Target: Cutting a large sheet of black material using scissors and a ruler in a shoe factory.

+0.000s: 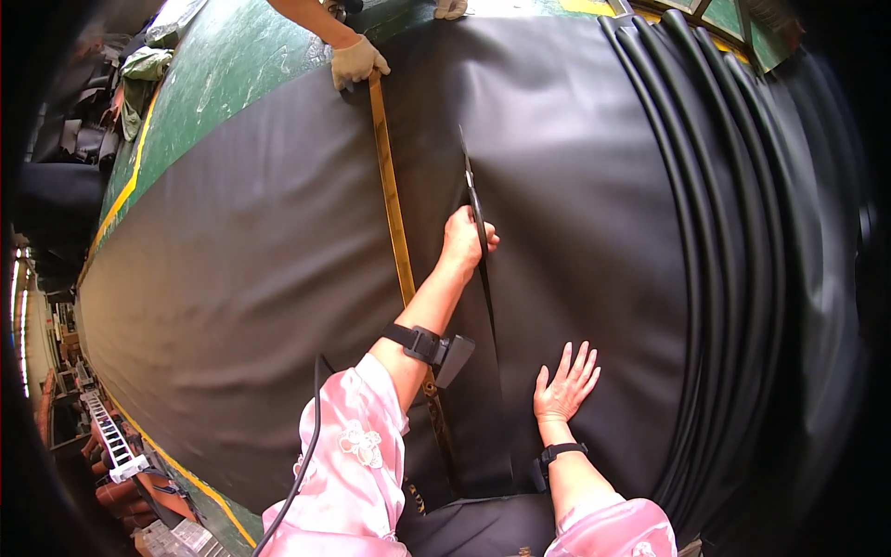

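My left hand is closed round the dark handles of a pair of scissors, whose blades point away from me over a wide black sheet. A thin dark cut line runs back through the sheet from the scissors toward me. To the right of that line, my right hand lies flat on the sheet with its fingers spread. Left of the scissors, a long brass-coloured measuring strip stretches across the sheet and passes under my left forearm. A co-worker's gloved hand touches its far end.
Thick folds of black sheet are bunched on the right. At the far edge shows another gloved hand. The green floor bears a yellow line on the left. A white ladder-like frame and piled items stand beyond it.
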The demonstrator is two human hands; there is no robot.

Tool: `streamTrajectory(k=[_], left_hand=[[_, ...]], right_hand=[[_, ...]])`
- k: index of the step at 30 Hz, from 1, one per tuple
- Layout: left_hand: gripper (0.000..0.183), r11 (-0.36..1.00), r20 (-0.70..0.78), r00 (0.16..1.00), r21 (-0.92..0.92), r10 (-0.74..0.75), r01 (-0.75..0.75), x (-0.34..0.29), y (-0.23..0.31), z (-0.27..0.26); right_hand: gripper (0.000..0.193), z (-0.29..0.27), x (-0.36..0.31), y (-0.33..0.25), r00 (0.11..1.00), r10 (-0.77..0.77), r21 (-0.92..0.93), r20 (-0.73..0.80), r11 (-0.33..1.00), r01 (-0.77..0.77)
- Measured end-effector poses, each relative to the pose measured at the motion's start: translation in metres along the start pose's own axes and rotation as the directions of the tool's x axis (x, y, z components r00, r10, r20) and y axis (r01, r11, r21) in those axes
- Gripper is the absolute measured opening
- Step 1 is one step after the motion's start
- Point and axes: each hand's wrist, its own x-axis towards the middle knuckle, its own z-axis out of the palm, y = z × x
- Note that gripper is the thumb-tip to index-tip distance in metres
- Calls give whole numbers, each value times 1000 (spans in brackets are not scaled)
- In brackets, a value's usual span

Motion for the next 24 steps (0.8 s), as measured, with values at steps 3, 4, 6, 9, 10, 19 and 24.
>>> streamTrajectory(k=[3, 4, 6, 9, 10, 19, 24], left_hand=[[14, 998, -21, 1000, 54, -19, 20, 23, 16, -3], [14, 997, -18, 999, 71, -32, 33, 31, 21, -1], [15, 997, -24, 999, 74, -30, 32, 49, 25, 0], [15, 996, -71, 997, 92, -11, 17, 78, 39, -9], [14, 995, -33, 999, 103, 0, 3, 86, 46, -10], [12, 997, -38, 999, 64, -31, 33, 153, 84, -10], [12, 999, -64, 998, 50, -5, 8, 191, 113, -19]], right_hand=[[68, -3, 2, 0, 1000, 5, 24, 22, 1000, -5], [68, -2, 2, 3, 999, 12, 29, 30, 1000, -13], [68, -2, 1, 6, 999, 17, 40, 35, 999, -19], [70, 4, 0, 5, 999, 12, 47, 51, 999, -15], [70, 2, 4, 7, 998, 9, 38, 55, 999, -11], [72, 0, 3, 7, 995, 17, 26, 94, 999, -20], [71, -2, 7, 5, 996, 11, 32, 85, 999, -14]])
